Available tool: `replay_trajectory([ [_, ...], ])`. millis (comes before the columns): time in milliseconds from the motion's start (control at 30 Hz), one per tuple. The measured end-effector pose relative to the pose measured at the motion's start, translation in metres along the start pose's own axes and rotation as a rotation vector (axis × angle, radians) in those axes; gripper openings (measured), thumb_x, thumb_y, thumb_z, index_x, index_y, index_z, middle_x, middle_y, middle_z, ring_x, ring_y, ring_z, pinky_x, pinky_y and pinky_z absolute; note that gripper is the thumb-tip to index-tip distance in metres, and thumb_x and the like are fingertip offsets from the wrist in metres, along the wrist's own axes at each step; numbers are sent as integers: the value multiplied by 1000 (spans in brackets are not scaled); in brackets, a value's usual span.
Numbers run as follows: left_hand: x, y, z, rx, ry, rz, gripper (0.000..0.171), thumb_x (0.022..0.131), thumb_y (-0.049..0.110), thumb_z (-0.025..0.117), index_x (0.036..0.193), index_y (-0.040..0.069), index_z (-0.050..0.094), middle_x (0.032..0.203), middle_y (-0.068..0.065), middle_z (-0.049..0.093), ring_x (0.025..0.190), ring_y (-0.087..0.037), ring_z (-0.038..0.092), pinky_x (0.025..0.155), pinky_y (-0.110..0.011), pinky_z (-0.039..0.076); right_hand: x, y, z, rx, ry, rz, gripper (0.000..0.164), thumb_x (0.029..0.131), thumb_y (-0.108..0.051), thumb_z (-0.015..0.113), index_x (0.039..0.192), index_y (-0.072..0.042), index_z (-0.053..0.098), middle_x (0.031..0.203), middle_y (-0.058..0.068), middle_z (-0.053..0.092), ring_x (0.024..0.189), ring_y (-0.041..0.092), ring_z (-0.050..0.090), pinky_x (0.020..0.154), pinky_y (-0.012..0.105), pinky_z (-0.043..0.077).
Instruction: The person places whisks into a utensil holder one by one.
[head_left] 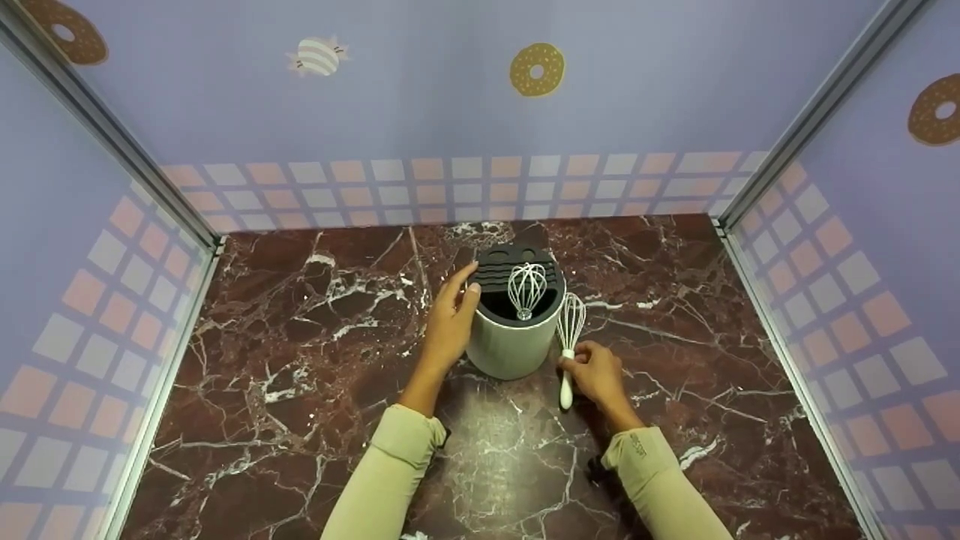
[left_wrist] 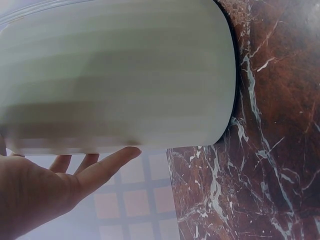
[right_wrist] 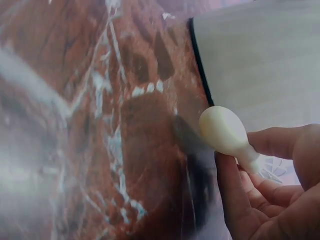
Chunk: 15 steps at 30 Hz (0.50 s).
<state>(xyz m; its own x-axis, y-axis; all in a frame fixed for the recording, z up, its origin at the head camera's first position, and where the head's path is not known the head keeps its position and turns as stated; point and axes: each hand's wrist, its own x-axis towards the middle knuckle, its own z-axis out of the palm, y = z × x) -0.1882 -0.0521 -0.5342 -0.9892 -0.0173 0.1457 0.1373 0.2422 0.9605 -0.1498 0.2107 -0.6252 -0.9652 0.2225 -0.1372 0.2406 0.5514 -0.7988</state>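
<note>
A white utensil holder (head_left: 510, 349) with a black slotted top stands upright on the marble-patterned surface. One whisk (head_left: 527, 289) sticks out of its top opening, wire loops up, its handle hidden inside. My left hand (head_left: 448, 322) rests on the holder's left side, fingers extended along the wall and fingertips at the rim. To the right of the holder, my right hand (head_left: 595, 373) pinches a second whisk (head_left: 566, 390) near the top of its white handle, wires pointing away from me. In the right wrist view the handle's rounded end (right_wrist: 222, 129) shows between thumb and fingers, close beside the holder.
The dark red marble-patterned tabletop (head_left: 337, 420) spreads around the holder. Purple panels with checks and doughnut pictures close it in at the back (head_left: 420, 112), left (head_left: 82, 247) and right (head_left: 877, 247), joined by metal corner strips.
</note>
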Motion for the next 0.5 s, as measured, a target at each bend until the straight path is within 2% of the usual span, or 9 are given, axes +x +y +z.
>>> replay_trajectory([
  [167, 0, -1, 0, 2, -3, 4, 41, 106, 35, 52, 147, 33, 54, 156, -1, 50, 137, -22, 51, 112, -44, 45, -6, -3, 0, 145, 7, 39, 28, 85, -15, 81, 106, 0, 70, 94, 14, 77, 68, 13, 68, 61, 30, 60],
  [333, 1, -2, 0, -3, -2, 11, 42, 106, 34, 52, 148, 30, 54, 156, -1, 50, 134, -22, 53, 112, -44, 45, -12, -10, -3, 321, -18, 97, 28, 86, -11, 80, 109, 1, 68, 95, 13, 73, 64, 14, 68, 62, 42, 63],
  [500, 1, -3, 0, 0, -1, 27, 42, 107, 33, 51, 148, 29, 54, 155, 1, 51, 135, -23, 53, 113, -46, 44, -15, -20, -8, 407, -16, 109, 28, 88, -10, 79, 111, 0, 68, 95, 12, 71, 64, 15, 67, 60, 43, 62],
])
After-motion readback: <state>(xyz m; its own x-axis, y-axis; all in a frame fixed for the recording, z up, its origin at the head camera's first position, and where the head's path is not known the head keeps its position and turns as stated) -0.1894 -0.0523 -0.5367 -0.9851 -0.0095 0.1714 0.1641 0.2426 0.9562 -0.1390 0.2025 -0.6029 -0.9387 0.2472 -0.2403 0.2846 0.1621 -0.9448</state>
